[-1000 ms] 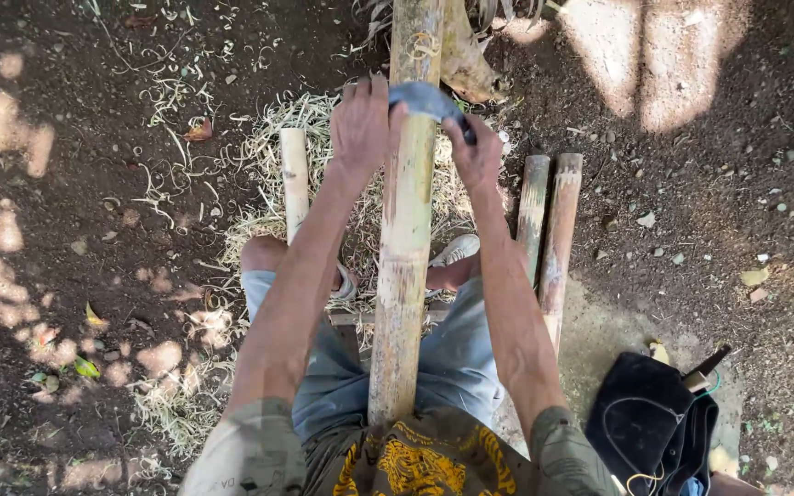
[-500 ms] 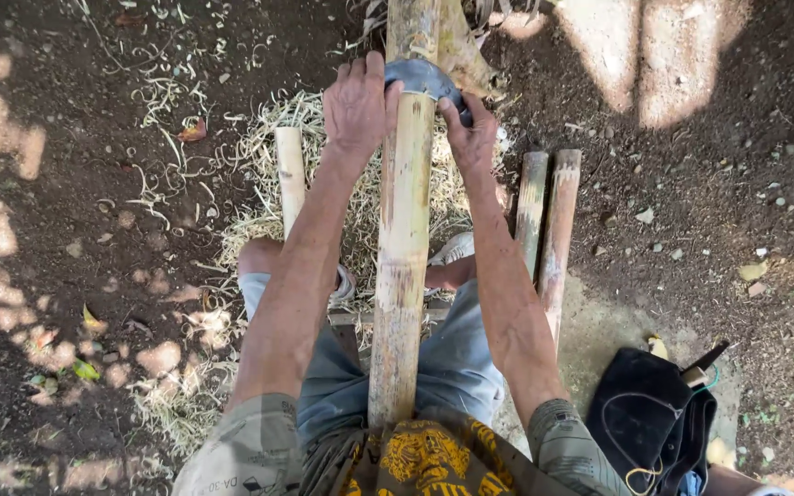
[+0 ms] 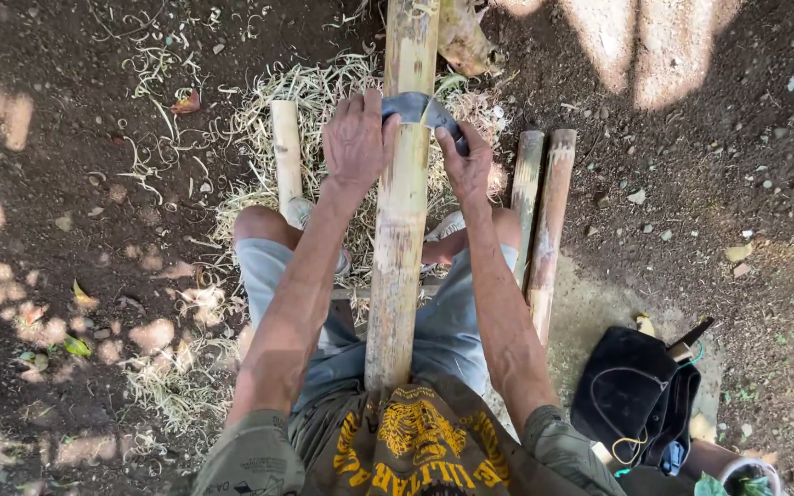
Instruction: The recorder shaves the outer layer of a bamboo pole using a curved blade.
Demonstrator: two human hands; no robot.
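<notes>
A long yellow-green bamboo pole [image 3: 401, 230] runs from my lap away over the ground. Across it lies a curved dark blade [image 3: 418, 108]. My left hand [image 3: 357, 140] grips the blade's left end against the pole's side. The blade's right end is held in my right hand [image 3: 467, 163] on the other side of the pole. A thin green shaving curls up at the blade. My knees sit on either side of the pole.
Pale bamboo shavings [image 3: 314, 92] are heaped on the dirt under the pole. One short bamboo piece [image 3: 285, 152] lies on the left, two more [image 3: 544, 220] on the right. A black bag [image 3: 631, 395] with a knife handle sits at lower right.
Both hands have pulled the blade along the pole toward my body, from near the far end to further down the pole.
</notes>
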